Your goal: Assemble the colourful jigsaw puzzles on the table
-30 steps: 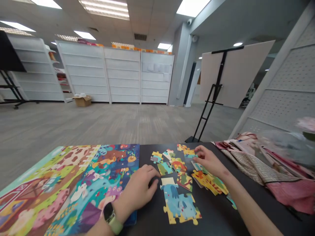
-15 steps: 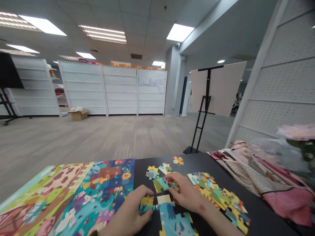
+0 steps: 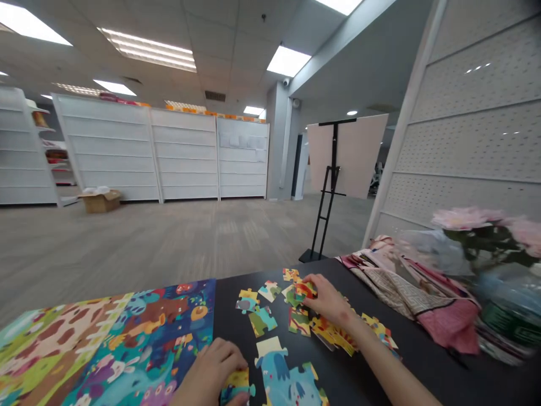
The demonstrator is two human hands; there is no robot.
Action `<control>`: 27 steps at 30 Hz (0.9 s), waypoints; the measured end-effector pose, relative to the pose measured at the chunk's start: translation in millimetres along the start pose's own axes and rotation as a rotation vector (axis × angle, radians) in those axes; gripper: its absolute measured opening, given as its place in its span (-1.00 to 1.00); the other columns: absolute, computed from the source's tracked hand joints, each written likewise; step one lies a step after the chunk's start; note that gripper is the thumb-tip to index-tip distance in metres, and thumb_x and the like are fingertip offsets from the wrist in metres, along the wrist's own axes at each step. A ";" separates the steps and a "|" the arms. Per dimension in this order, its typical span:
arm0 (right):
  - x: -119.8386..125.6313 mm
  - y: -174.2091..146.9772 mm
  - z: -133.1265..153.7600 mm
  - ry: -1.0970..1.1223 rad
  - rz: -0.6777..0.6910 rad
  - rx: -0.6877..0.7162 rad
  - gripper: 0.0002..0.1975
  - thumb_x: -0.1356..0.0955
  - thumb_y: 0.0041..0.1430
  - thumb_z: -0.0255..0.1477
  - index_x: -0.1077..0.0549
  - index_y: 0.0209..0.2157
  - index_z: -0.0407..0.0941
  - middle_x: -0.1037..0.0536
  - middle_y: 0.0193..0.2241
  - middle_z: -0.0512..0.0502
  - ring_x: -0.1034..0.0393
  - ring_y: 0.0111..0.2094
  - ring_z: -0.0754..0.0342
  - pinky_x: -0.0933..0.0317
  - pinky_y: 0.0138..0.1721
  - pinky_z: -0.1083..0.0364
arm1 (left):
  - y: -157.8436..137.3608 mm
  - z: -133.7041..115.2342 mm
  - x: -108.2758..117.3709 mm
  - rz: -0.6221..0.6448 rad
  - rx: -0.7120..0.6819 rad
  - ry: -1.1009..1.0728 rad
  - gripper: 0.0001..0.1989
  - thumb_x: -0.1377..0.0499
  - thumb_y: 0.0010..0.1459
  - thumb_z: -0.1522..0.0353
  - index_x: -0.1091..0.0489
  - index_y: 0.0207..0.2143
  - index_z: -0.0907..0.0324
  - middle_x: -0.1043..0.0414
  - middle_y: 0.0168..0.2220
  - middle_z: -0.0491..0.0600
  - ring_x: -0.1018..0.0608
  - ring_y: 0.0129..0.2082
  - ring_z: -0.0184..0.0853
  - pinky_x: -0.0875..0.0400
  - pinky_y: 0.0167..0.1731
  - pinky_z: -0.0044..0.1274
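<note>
My left hand (image 3: 217, 366) is closed around a yellow and teal jigsaw puzzle piece (image 3: 237, 380) low at the table's near side. Further out, my right hand (image 3: 324, 296) has thumb and fingers pinched on an orange-red puzzle piece (image 3: 307, 290), above other loose pieces. Between the hands lies a joined blue elephant section (image 3: 274, 369) of the puzzle. A green and teal piece (image 3: 262, 321) rests just beyond it, with several loose pieces (image 3: 247, 300) further away. Under my right wrist, a heap of yellow pieces (image 3: 338, 334) is partly hidden.
Colourful animal picture sheets (image 3: 164, 321) cover the left of the black table (image 3: 232, 338). A pink and beige cloth (image 3: 422, 287) lies at the right edge, near pink flowers (image 3: 469, 219) and a green-labelled container (image 3: 509, 321). Beyond stands a black easel (image 3: 327, 208).
The view has turned to the right. My right hand has moved outward from the pieces by the elephant to the heap's far side. My left hand keeps its piece, close beside the elephant section.
</note>
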State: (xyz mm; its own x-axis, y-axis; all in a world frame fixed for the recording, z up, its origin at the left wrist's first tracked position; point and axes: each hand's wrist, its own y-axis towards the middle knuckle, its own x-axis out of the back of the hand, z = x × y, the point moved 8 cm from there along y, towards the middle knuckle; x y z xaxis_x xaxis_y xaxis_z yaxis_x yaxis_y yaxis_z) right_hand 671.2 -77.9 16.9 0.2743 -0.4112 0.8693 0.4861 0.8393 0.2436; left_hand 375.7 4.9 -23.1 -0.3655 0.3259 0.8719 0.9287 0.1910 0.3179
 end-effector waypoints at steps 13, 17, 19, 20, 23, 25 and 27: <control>-19.6 -31.7 93.0 0.273 0.166 0.273 -0.66 -0.51 0.03 -0.28 -0.45 -0.16 -0.02 -0.43 -0.03 -0.07 -0.38 -0.05 -0.06 -0.26 -0.05 0.03 | -10.9 -9.6 58.9 0.000 0.215 -0.096 -0.58 -0.13 0.04 0.53 -0.37 -0.02 0.05 -0.46 -0.12 -0.08 -0.48 -0.11 -0.24 -0.33 -0.07 -0.45; -29.9 -49.0 132.0 0.318 0.267 0.343 -0.62 -0.57 -0.05 -0.27 -0.47 -0.21 -0.03 -0.44 -0.10 -0.03 -0.39 -0.13 -0.01 -0.26 -0.12 0.07 | -11.5 -12.9 48.7 0.102 0.194 -0.116 -0.55 -0.37 -0.05 0.36 -0.39 -0.07 0.02 -0.49 -0.20 -0.15 -0.47 -0.17 -0.23 -0.30 -0.12 -0.47; -39.3 -54.2 146.9 0.321 0.313 0.359 -0.60 -0.59 -0.10 -0.30 -0.47 -0.23 -0.04 -0.44 -0.11 -0.02 -0.39 -0.12 -0.01 -0.26 -0.09 0.07 | -11.4 -15.8 44.4 0.124 0.193 -0.129 -0.57 -0.45 -0.12 0.29 -0.40 -0.18 0.04 -0.49 -0.25 -0.18 -0.47 -0.22 -0.26 -0.29 -0.18 -0.51; -45.0 -56.6 153.4 0.321 0.343 0.367 -0.58 -0.60 -0.14 -0.31 -0.48 -0.23 -0.04 -0.44 -0.11 -0.02 -0.39 -0.11 -0.01 -0.27 -0.09 0.08 | -11.2 -17.0 44.0 0.120 0.189 -0.134 -0.59 -0.46 -0.12 0.27 -0.39 -0.23 0.06 -0.48 -0.27 -0.18 -0.47 -0.25 -0.28 -0.28 -0.21 -0.52; -60.9 -65.8 170.2 0.312 0.445 0.421 -0.51 -0.62 -0.20 -0.30 -0.49 -0.20 -0.04 -0.44 -0.09 -0.03 -0.39 -0.11 -0.01 -0.29 -0.10 0.07 | -10.3 -15.4 51.2 0.048 0.180 -0.127 -0.70 -0.40 -0.05 0.33 -0.37 -0.29 0.11 -0.45 -0.29 -0.15 -0.46 -0.29 -0.31 -0.27 -0.24 -0.53; -65.7 -73.3 178.2 0.308 0.496 0.486 -0.54 -0.60 -0.14 -0.30 -0.49 -0.17 -0.05 -0.43 -0.04 -0.07 -0.39 -0.06 -0.04 -0.27 -0.01 0.04 | -10.4 -11.7 56.5 0.011 0.174 -0.114 -0.72 -0.35 -0.03 0.39 -0.37 -0.26 0.11 -0.44 -0.25 -0.12 -0.46 -0.25 -0.29 -0.28 -0.22 -0.52; -65.4 -79.1 181.3 0.300 0.503 0.540 -0.60 -0.54 -0.05 -0.36 -0.49 -0.12 -0.05 -0.42 0.02 -0.12 -0.35 0.04 -0.08 -0.20 0.11 -0.02 | -10.8 -9.3 57.0 0.020 0.157 -0.085 -0.66 -0.37 -0.04 0.38 -0.37 -0.20 0.08 -0.42 -0.19 -0.11 -0.45 -0.19 -0.26 -0.28 -0.18 -0.50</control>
State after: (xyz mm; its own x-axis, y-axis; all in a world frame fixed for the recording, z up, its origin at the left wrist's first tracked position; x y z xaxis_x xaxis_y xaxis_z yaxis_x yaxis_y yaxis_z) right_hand 464.5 -52.9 18.8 0.6028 0.0495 0.7964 -0.2038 0.9745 0.0936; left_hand 345.4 12.8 26.6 -0.3572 0.4070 0.8407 0.9170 0.3237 0.2329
